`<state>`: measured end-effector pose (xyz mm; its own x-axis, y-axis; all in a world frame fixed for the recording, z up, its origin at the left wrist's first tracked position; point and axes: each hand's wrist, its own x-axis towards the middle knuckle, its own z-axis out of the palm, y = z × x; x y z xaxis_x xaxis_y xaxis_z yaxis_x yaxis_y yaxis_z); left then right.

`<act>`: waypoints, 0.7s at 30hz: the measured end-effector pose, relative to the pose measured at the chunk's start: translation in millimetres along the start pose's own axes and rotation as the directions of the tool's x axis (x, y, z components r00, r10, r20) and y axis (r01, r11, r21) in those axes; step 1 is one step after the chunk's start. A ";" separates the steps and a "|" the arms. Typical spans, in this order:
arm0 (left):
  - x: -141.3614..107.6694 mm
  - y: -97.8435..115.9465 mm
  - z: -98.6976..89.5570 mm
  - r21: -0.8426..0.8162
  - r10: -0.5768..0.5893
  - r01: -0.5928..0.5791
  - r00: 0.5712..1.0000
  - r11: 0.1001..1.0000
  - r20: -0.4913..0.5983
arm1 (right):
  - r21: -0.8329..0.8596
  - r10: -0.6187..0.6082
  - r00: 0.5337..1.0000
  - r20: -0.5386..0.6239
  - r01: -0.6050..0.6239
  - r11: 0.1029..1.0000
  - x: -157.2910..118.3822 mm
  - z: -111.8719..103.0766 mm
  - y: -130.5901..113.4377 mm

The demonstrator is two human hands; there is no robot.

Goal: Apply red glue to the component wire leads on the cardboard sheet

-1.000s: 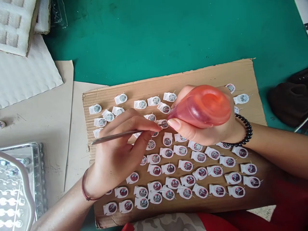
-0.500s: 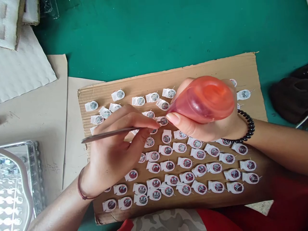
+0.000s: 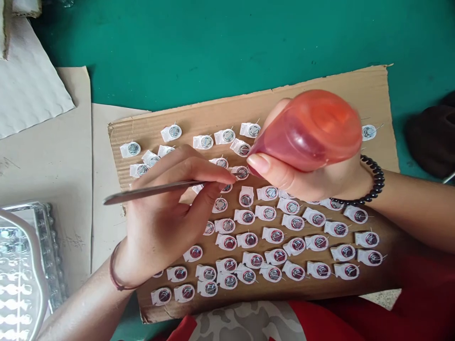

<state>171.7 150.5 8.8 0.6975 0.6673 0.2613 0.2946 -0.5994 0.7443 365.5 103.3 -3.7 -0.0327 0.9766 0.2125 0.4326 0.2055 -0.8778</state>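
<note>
Beneath everything spreads a green table [image 3: 213,57], with a large cardboard sheet [image 3: 355,90] near the person. Tan paper [image 3: 46,166] lies to the left, partly under a white padded sheet [image 3: 31,85]; a dark object [image 3: 432,142] sits at the right edge. The left hand [image 3: 167,213] and right hand [image 3: 313,184] reach over the cardboard, hiding some of what lies there. At lower left, a clear plastic box [image 3: 48,227] contains shiny pieces too blurred to name. The right hand is wrapped around a translucent red bottle [image 3: 313,132], tilted above the cardboard; its contents cannot be made out. The left hand pinches a thin metal tool [image 3: 152,192], its tip at one small white part [image 3: 241,172]. Similar parts with round metal centres lie around it in uneven rows.
</note>
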 end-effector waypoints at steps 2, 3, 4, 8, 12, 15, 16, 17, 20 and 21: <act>0.5 0.3 0.3 0.014 0.007 -0.007 1.000 1.000 0.000 | -0.006 0.009 1.000 -0.010 -0.009 1.000 0.0 -0.3 -0.7; 0.8 0.3 0.6 0.019 0.011 -0.011 1.000 1.000 0.000 | -0.012 0.009 1.000 -0.015 -0.009 1.000 0.2 -0.5 -1.2; 1.0 0.3 0.8 0.020 0.013 -0.013 1.000 1.000 0.000 | -0.018 0.008 1.000 -0.021 -0.008 1.000 0.4 -0.5 -1.7; 1.7 0.3 1.2 0.014 0.019 -0.019 1.000 1.000 -0.005 | -0.042 -0.008 1.000 -0.027 0.007 0.999 2.2 -0.4 -2.8; 1.4 0.5 0.5 0.013 0.019 -0.019 1.000 1.000 0.006 | -0.092 -0.027 0.999 -0.043 0.023 0.996 3.5 0.1 -3.2; 0.9 0.7 0.3 0.022 0.013 -0.013 1.000 1.000 0.004 | -0.113 -0.026 0.999 -0.046 0.020 0.993 3.4 -0.2 -3.8; 0.8 0.8 0.4 0.027 0.016 -0.016 1.000 1.000 0.001 | -0.113 -0.013 0.999 -0.039 0.009 0.994 3.2 -0.5 -3.9; 0.8 1.0 0.6 0.029 0.020 -0.020 1.000 0.999 -0.002 | -0.110 0.002 0.999 -0.034 -0.005 0.994 3.0 -0.8 -3.9; 1.1 1.5 1.1 0.023 0.022 -0.022 1.000 0.999 -0.001 | -0.084 -0.008 0.999 -0.037 0.005 0.996 2.5 -1.2 -2.9; 1.2 1.5 1.3 0.020 0.015 -0.015 1.000 1.000 0.000 | -0.075 -0.021 0.999 -0.040 0.018 0.997 2.5 -1.1 -2.4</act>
<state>173.8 149.8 9.4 0.7021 0.6579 0.2723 0.2968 -0.6181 0.7279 365.3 105.2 -0.6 -0.0058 0.9688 0.2478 0.4984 0.2177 -0.8392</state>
